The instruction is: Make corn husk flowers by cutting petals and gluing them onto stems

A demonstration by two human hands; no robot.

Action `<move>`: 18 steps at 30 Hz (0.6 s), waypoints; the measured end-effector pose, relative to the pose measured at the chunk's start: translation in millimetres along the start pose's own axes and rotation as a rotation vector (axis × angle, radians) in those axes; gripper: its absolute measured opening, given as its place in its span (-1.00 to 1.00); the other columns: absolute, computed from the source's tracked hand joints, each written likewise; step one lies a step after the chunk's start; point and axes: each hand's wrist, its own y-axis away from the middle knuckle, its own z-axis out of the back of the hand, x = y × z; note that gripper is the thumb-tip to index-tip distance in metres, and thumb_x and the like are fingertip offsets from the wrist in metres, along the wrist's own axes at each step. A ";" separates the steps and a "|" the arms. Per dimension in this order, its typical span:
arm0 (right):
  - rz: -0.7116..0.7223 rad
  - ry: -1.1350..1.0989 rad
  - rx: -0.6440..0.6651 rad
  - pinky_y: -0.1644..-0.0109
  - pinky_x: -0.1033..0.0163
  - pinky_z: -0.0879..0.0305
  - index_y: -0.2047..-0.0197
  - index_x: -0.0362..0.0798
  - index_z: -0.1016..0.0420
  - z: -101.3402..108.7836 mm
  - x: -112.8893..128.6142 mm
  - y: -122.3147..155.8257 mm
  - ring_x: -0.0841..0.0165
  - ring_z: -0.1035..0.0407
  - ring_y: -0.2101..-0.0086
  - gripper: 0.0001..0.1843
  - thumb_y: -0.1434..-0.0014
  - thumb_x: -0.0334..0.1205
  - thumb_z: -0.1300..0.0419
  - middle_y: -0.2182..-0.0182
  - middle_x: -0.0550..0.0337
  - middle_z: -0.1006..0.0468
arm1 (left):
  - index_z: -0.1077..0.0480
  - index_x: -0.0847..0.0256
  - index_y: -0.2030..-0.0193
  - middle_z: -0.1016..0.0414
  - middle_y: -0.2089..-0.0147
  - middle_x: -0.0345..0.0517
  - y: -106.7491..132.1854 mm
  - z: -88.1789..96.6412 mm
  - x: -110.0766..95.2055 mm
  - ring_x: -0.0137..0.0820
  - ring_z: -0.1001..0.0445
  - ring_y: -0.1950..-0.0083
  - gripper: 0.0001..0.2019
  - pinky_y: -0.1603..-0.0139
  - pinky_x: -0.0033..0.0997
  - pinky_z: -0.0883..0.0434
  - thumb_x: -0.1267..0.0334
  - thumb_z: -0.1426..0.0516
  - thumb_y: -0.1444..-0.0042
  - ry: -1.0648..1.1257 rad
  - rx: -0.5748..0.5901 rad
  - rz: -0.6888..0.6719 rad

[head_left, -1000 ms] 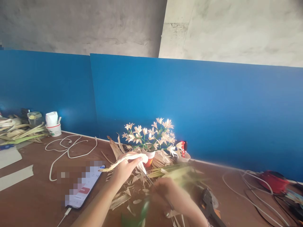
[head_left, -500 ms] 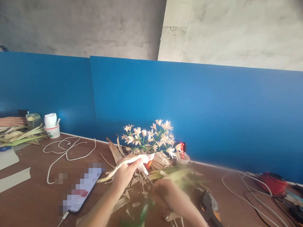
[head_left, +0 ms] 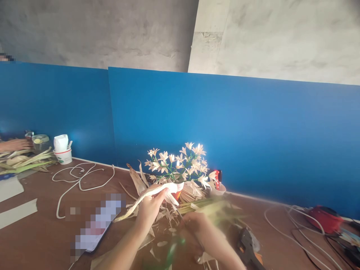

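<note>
My left hand is closed on a long pale corn husk strip, its tail hanging down to the left and its white end folded under the thumb. My right hand, slightly blurred, is closed around a thin metal tool; the tip points at the husk's lower end, and its kind does not show clearly. Just behind both hands stands a bunch of cream husk flowers on green stems in a red and white paper cup. Husk scraps lie below the hands.
A phone and a white cable lie left. On the right are a black glue gun, cables and a red device. Green husks lie behind my right hand. Another person's hand is at far left near husks.
My hands keep nearly the same position, with the husk and the tool still held. The other person's hand at far left has shifted slightly.
</note>
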 end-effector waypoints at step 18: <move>-0.031 -0.040 0.028 0.61 0.43 -0.09 0.37 -0.04 -0.45 1.5 4.3 6.1 0.53 -0.17 0.69 -0.78 0.07 -0.10 -0.29 0.70 0.39 -0.33 | -0.58 0.29 0.25 -0.65 0.36 -0.04 -0.4 0.8 -10.6 -0.27 -0.55 0.40 -0.68 0.41 -0.39 -0.47 0.08 -0.23 0.02 0.082 -0.041 0.138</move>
